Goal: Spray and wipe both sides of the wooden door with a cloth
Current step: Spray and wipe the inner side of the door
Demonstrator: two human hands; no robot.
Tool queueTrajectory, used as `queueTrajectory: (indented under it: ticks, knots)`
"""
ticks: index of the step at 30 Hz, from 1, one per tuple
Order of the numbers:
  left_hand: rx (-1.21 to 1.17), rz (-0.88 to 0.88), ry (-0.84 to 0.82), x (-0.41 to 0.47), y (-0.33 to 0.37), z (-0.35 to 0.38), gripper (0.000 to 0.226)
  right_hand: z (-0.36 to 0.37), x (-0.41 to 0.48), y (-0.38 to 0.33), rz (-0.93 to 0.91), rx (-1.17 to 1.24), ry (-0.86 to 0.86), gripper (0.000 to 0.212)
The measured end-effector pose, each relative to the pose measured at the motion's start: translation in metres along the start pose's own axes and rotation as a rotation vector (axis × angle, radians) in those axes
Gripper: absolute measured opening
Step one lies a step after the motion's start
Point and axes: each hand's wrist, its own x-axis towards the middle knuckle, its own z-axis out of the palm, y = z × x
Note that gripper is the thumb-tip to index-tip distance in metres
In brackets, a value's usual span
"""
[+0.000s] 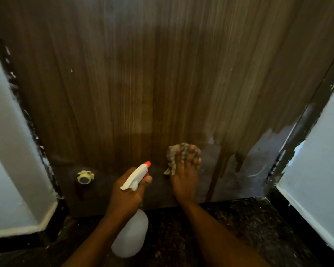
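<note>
The brown wooden door (143,83) fills the view, seen from above down to its lower edge. My left hand (125,195) grips the neck of a white spray bottle (131,234) with an orange nozzle (148,164) that points at the door. My right hand (184,170) presses a mottled cloth (174,154) flat against the lower part of the door, fingers spread over it. Wet streaks run down the wood to the right of the cloth.
A yellowish door stopper (85,177) sticks out low on the door's left. Pale walls (10,151) with white skirting flank both sides. A hinge (278,162) sits on the right edge. The floor (249,228) is dark and speckled.
</note>
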Motion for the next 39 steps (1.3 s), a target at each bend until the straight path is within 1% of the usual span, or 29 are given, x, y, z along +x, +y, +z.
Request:
queueTrajectory:
  ticks: [2,3,4,5,6,8,9,10,11,12,14,15,16,17,18,19,21,22,24,25,27,29,30,31,33,34,36,37,39]
  knots:
    - [0.008,0.005,-0.004,0.000,0.004,0.008,0.028,-0.016,0.031,-0.006,0.402,0.178,0.147,0.074]
    - [0.015,0.017,-0.009,0.001,0.006,0.012,0.029,-0.027,0.050,-0.014,0.509,0.286,0.192,0.069]
    - [0.017,0.019,-0.013,0.002,0.006,0.016,0.029,-0.035,0.066,-0.021,0.506,0.330,0.209,0.065]
    - [0.025,0.011,-0.011,0.002,0.006,0.018,0.029,-0.038,0.073,-0.024,0.414,0.298,0.209,0.065]
    - [0.021,-0.001,-0.005,0.001,0.007,0.021,0.027,-0.036,0.070,-0.021,0.240,0.218,0.188,0.069]
    - [-0.001,-0.003,-0.013,-0.001,0.006,0.029,0.018,-0.028,0.046,0.002,-0.139,0.051,0.037,0.078]
    - [0.001,0.000,-0.023,-0.002,0.007,0.034,0.023,-0.021,0.031,0.021,-0.230,0.030,-0.012,0.079]
    - [0.000,-0.002,-0.038,-0.004,0.008,0.038,0.032,-0.014,0.013,0.038,-0.229,0.004,-0.037,0.081]
    - [-0.001,-0.006,-0.051,-0.006,0.011,0.043,0.039,-0.008,-0.001,0.054,-0.127,-0.026,-0.035,0.083]
    - [-0.007,-0.021,-0.060,-0.009,0.015,0.047,0.043,-0.007,-0.003,0.062,0.046,-0.026,-0.001,0.085]
    - [-0.002,-0.048,-0.064,-0.012,0.023,0.056,0.036,-0.018,0.021,0.063,0.441,0.163,0.104,0.080]
    - [0.009,-0.048,-0.070,-0.014,0.026,0.059,0.030,-0.026,0.040,0.058,0.591,0.280,0.152,0.074]
    - [0.021,-0.052,-0.079,-0.017,0.028,0.063,0.026,-0.034,0.057,0.054,0.663,0.329,0.174,0.070]
    - [0.031,-0.062,-0.075,-0.019,0.030,0.066,0.022,-0.041,0.070,0.049,0.650,0.326,0.169,0.068]
    - [0.031,-0.082,-0.067,-0.020,0.031,0.070,0.018,-0.043,0.073,0.048,0.552,0.275,0.161,0.068]
    - [0.023,-0.096,-0.067,-0.021,0.031,0.073,0.021,-0.042,0.069,0.048,0.376,0.173,0.135,0.069]
    - [0.021,-0.100,-0.106,-0.020,0.031,0.080,0.062,-0.037,0.048,0.052,0.068,0.010,0.031,0.074]
    - [0.039,-0.103,-0.117,-0.019,0.030,0.087,0.082,-0.030,0.035,0.061,0.024,-0.019,-0.011,0.076]
    - [0.054,-0.097,-0.119,-0.016,0.031,0.101,0.097,-0.015,0.013,0.088,0.190,-0.002,-0.025,0.071]
    - [0.048,-0.101,-0.118,-0.016,0.034,0.109,0.091,-0.013,0.009,0.099,0.352,0.059,-0.002,0.068]
    - [0.072,-0.098,-0.179,-0.017,0.044,0.126,0.059,-0.015,0.014,0.115,0.644,0.193,0.015,0.069]
    - [0.140,-0.056,-0.239,-0.017,0.049,0.143,0.033,-0.016,0.026,0.129,0.781,0.260,0.024,0.072]
    - [0.138,-0.048,-0.253,-0.017,0.051,0.148,0.031,-0.016,0.031,0.133,0.831,0.312,0.033,0.072]
    - [0.114,-0.054,-0.269,-0.015,0.054,0.154,0.040,-0.016,0.036,0.139,0.880,0.365,0.062,0.070]
    - [0.027,-0.057,-0.243,-0.012,0.056,0.164,0.087,-0.019,0.047,0.147,0.961,0.479,0.138,0.064]
    - [0.003,-0.064,-0.222,-0.009,0.053,0.169,0.106,-0.023,0.053,0.150,0.982,0.520,0.153,0.064]
    - [-0.044,-0.086,-0.200,-0.005,0.053,0.176,0.118,-0.031,0.067,0.153,0.943,0.520,0.174,0.063]
    - [-0.041,-0.103,-0.201,-0.003,0.056,0.179,0.113,-0.035,0.073,0.153,0.862,0.472,0.189,0.062]
    - [-0.013,-0.104,-0.258,0.000,0.060,0.184,0.078,-0.034,0.071,0.152,0.631,0.298,0.182,0.062]
